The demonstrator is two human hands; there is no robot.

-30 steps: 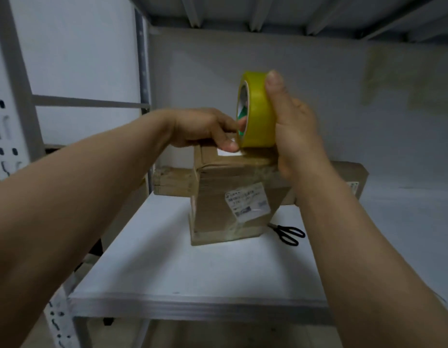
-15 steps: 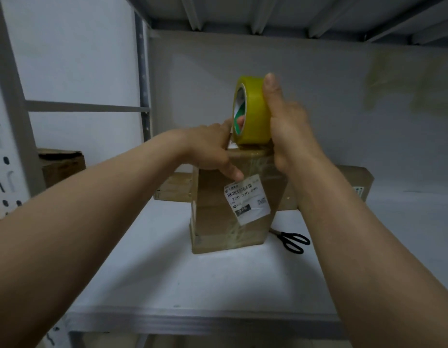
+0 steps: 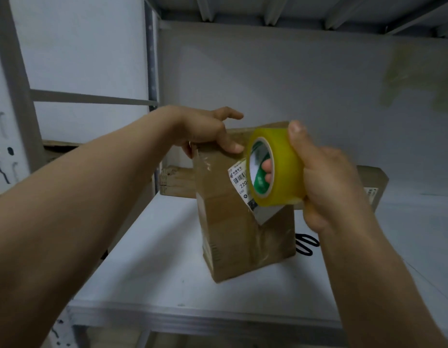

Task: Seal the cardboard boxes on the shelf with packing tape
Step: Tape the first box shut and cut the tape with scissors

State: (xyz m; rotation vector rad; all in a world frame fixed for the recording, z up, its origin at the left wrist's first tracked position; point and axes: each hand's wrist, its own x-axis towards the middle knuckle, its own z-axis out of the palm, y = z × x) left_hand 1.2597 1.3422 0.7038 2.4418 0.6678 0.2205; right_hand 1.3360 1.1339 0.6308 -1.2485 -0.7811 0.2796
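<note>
Box (image 3: pixel 233 229) stands upright on the shelf (image 3: pixel 147 272). Left hand (image 3: pixel 205 129) grasps the box's top left corner, thumb on its front. Right hand (image 3: pixel 326 177) grips the tape roll (image 3: pixel 283 167) before the box's upper front, fingers through the core. Scissors (image 3: pixel 305 244) lie right of the box, apparently just behind it.

Views: one, head-worn.
Facing: forward and slightly down, into the shelf (image 3: pixel 147 259) bay.
Nearness: close; fingers (image 3: pixel 234 147) mid-frame, cardboard box (image 3: pixel 225 222) just beyond and below them.
</note>
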